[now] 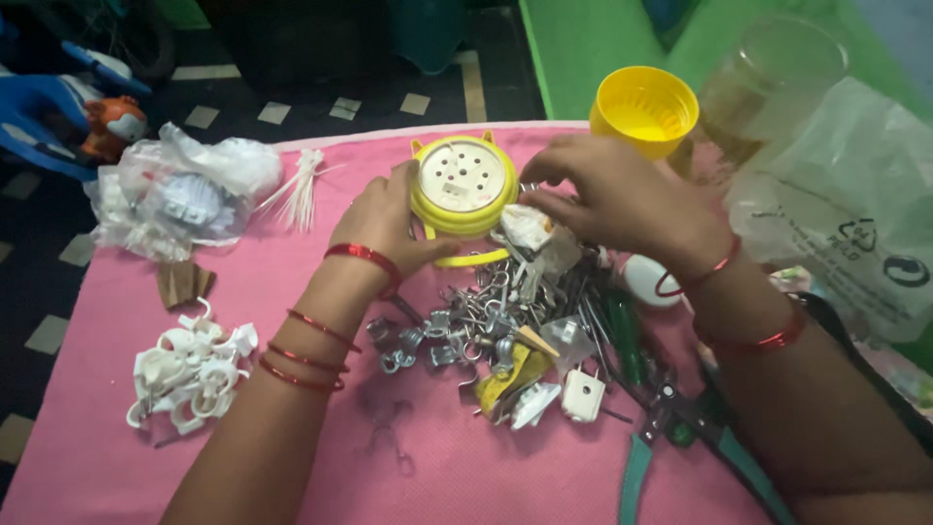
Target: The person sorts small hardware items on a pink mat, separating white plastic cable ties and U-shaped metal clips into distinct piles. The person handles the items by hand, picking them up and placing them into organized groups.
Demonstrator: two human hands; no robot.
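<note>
Left hand (384, 219): centre of frame, fingers clamped on the left side of the yellow box (463, 188).
Right hand (607, 194): just right of the box, fingers together at its right edge, pinching there; what they pinch cannot be told.
Yellow box: round, white perforated face up, upper centre, held above the desk (117, 467) between both hands.
Metal hooks (457, 331): loose heap just below the box.
White plug (583, 394): lower centre, beside the heap.
Pliers (671, 437): green handles, lower right.
White clips (190, 374): pile at lower left.
Cable ties (303, 190): white bundle, upper left.
Plastic bag (180, 199): crumpled, far upper left.
Yellow cup (643, 109): upper right, behind the right hand.
Desk: pink cloth cover.
</note>
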